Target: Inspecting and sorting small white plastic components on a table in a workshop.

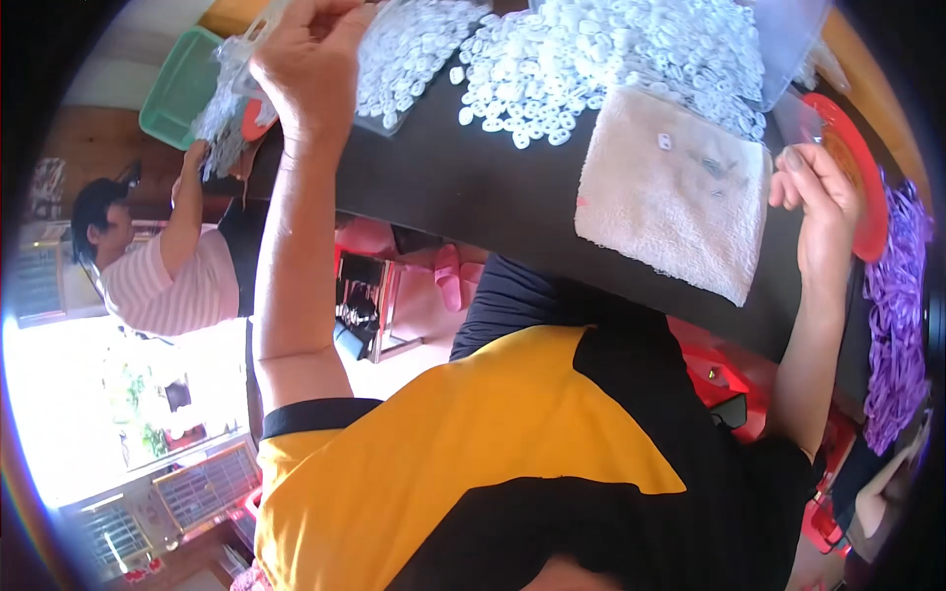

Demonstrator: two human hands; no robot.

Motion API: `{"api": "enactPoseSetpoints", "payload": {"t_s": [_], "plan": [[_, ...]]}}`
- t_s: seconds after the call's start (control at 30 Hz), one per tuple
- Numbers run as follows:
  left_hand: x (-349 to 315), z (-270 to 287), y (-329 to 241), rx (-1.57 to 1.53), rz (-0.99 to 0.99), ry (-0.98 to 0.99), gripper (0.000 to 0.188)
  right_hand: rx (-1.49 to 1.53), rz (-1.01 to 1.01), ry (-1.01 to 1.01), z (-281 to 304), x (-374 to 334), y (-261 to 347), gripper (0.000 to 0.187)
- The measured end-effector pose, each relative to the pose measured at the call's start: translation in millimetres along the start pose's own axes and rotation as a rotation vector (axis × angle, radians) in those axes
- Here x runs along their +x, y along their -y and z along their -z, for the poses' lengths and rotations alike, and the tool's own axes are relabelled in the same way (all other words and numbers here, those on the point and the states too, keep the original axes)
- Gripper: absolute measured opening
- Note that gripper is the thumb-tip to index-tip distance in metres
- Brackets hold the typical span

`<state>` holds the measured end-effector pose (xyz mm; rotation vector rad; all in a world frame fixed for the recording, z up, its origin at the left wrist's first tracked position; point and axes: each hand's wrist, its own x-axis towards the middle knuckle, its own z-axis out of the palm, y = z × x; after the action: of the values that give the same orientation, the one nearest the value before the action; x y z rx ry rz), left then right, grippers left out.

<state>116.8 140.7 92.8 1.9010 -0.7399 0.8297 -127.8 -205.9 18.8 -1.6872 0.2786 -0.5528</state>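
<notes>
Your left hand (310, 64), at the upper left of the frame, is hovering beside a smaller heap of white pieces (419, 54); its fingers are bending, but their tips are running toward the frame edge, so you cannot tell whether they are gripping anything. Your right hand (818, 187), at the right, is holding its fingers curled and close together just beside a beige cloth (670, 217); whether they are clamping on anything is unclear. The main heap of ring-like white pieces (552, 74) is lying at the top centre, and one pale piece (664, 142) is resting on the cloth. You are apparently handling the small pieces singly; the next move is probably calling for a light fingertip pinch.
</notes>
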Motion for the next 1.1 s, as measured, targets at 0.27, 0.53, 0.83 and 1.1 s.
{"api": "enactPoseSetpoints", "payload": {"t_s": [0.27,0.53,0.83,1.1], "plan": [[-81,-27,34,0.263,-0.032,0.418,0.014,-0.049,0.031,0.051,-11,-1,1,0.016],[-66,-80,39,0.834,0.11,0.814,0.02,-0.127,0.002,0.039,-9,1,-9,0.017],[-77,-73,48,0.771,-0.075,0.625,0.016,-0.187,0.011,0.1,-15,-5,-2,0.015],[-37,-35,-17,0.324,-0.321,0.218,0.012,-0.269,-0.003,0.077,-12,-8,-8,0.014]]}}
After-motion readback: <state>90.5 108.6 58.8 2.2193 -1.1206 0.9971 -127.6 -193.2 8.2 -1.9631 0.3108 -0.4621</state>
